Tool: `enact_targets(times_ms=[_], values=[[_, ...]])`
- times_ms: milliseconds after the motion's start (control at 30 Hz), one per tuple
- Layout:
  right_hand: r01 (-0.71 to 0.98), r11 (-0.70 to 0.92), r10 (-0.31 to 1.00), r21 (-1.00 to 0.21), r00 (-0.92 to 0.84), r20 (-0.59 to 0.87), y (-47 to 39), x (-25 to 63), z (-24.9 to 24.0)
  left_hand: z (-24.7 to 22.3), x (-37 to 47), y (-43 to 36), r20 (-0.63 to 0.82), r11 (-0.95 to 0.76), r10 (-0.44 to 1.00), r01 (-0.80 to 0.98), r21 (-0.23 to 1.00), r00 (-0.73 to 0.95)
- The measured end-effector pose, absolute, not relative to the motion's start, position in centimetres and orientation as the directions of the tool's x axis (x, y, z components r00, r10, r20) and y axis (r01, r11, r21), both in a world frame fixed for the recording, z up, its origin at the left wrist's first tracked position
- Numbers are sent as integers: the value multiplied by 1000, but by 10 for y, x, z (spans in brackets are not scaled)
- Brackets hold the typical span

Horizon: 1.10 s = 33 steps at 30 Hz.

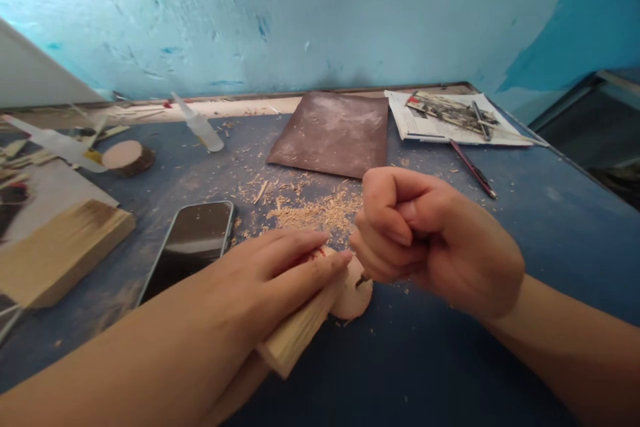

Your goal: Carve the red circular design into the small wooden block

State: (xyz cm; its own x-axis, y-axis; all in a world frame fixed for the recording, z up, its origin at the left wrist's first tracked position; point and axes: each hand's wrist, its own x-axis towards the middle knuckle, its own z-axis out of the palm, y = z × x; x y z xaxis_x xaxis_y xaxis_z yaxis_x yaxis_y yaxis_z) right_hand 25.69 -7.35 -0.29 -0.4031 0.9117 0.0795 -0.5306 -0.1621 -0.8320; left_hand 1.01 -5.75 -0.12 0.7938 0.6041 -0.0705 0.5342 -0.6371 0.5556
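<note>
Head view, from left to right: a thick wood block [70,253] sits at the left edge of the desk [440,373], with a small log slice [127,157] and a glue bottle [200,130] farther back. A phone [193,233] lies just beside the left forearm. The left hand [280,273] lies over a pale wood bar [300,333], its fingers nearly straight and together, clamping the bar; the thumb's place is hard to make out. The bar's long axis runs from the near left to the far right, its cut end facing the person. At its far right end is a round wood disc [356,300], partly covered by the left hand and bar; how bar and disc meet is hidden. Shavings [320,210] lie beyond.

The right hand [430,233] is a fist, its grip clamped on a thin tool [361,280]. Only the dark tip shows, pointing left and slightly down at the disc's face; the handle is hidden. The step in hand looks like carving or scraping the disc; the next move likely calls for a firm left hold and small, controlled tip strokes. Farther right lies a pencil [473,170].
</note>
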Motion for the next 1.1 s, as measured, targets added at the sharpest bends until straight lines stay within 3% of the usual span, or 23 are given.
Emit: enact_targets(times_ms=[167,367,667,1100], values=[[-529,-179,897,-829,-435,84,-71,260,-4,-11,6,-51,-214,-613,580,594,520,786],[-541,-173,899,-823,-428,92,-73,258,-4,-19,0,-50,-155,-587,667,642,493,729],[-519,-187,912,-834,-407,48,-74,256,-2,-5,24,-59,-189,-476,731,688,547,656],[-432,-91,948,-897,-315,55,-82,266,26,-12,26,-55,-267,-470,652,655,591,710]])
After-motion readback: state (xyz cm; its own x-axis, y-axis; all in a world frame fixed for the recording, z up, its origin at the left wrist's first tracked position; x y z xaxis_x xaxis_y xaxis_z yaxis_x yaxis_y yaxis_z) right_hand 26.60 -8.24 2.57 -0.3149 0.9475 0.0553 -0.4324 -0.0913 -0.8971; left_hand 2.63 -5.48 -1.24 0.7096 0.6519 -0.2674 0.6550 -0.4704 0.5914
